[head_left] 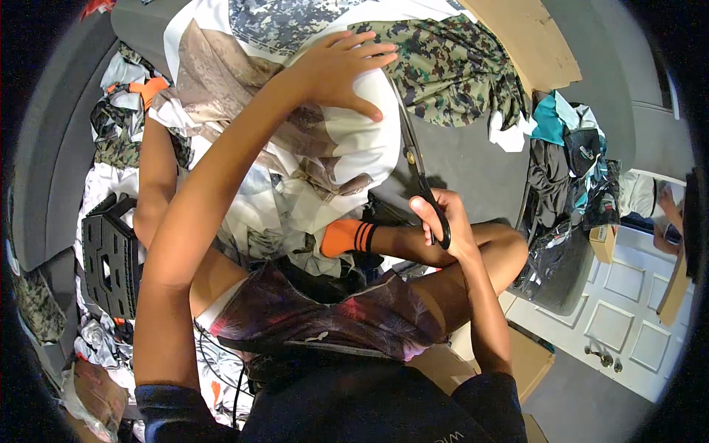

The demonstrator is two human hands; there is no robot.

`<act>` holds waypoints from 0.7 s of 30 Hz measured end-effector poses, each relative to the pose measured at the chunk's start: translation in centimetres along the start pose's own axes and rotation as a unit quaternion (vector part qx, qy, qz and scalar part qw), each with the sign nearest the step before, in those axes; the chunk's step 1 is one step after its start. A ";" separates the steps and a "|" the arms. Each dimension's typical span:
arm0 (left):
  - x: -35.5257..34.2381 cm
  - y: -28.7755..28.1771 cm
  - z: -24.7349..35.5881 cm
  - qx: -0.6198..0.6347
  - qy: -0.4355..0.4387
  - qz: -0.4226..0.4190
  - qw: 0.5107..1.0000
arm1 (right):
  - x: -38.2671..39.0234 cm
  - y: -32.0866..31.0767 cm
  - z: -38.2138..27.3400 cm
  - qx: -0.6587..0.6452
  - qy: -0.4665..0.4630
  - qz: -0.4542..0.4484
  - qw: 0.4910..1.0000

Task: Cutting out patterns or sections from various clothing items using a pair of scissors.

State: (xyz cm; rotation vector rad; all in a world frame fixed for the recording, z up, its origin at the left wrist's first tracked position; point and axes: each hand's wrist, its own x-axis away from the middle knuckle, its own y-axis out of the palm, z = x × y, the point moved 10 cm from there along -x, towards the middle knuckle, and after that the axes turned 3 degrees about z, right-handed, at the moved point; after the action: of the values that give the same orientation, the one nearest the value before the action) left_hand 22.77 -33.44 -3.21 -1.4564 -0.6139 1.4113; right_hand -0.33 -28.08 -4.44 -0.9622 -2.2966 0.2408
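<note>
My left hand (pixel 332 72) is open, its fingers spread flat on a large piece of white fabric (pixel 377 140) printed with brown camouflage. My right hand (pixel 456 221) grips the handles of a pair of long dark scissors (pixel 413 156). Their blades point away from me along the right edge of the white fabric; I cannot tell whether any cloth lies between them. Green digital-camouflage fabric (pixel 450 66) spreads just beyond the scissor tips. Farther back lies grey-blue digital-camouflage fabric (pixel 295 22).
Cardboard (pixel 528 44) lies at the far right. Beside my bent knee is a heap of dark and teal cloth (pixel 561 155). A black slotted plastic piece (pixel 111 255) sits at the left among scraps. My orange sock (pixel 343 238) is close to the fabric.
</note>
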 end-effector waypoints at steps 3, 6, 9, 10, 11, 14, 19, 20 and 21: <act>0.2 0.1 -0.1 0.005 0.000 0.009 1.000 | 0.0 -0.1 0.1 0.003 0.005 -0.002 1.000; 0.2 0.1 -0.1 0.004 -0.002 0.007 1.000 | 0.0 -0.2 0.1 0.006 0.009 -0.004 1.000; 0.1 0.1 -0.1 -0.002 -0.008 -0.007 1.000 | 0.0 -0.3 0.0 0.012 0.014 -0.005 1.000; 0.1 0.1 -0.1 -0.002 -0.008 -0.007 1.000 | 0.0 -0.3 0.0 0.011 0.014 -0.005 1.000; 0.1 0.1 -0.1 -0.003 -0.009 -0.008 1.000 | 0.0 -0.4 0.0 0.015 0.012 -0.004 1.000; 0.1 0.1 -0.1 -0.004 -0.010 -0.012 1.000 | 0.0 -0.5 -0.1 0.024 0.008 -0.001 1.000; 0.2 0.1 -0.1 -0.006 -0.008 -0.012 1.000 | 0.0 -0.6 -0.1 0.033 0.009 -0.002 0.999; 0.1 0.2 -0.1 -0.006 -0.008 -0.011 1.000 | 0.0 -0.6 0.0 0.034 0.009 -0.002 0.999; 0.1 0.2 -0.1 -0.008 -0.007 -0.007 1.000 | 0.0 -0.6 -0.1 0.035 0.003 -0.003 0.999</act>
State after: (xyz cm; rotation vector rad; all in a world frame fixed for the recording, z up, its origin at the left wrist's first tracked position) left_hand 22.88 -33.47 -3.46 -1.4539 -0.6446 1.4100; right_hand -0.65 -28.55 -4.14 -0.9199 -2.2689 0.3137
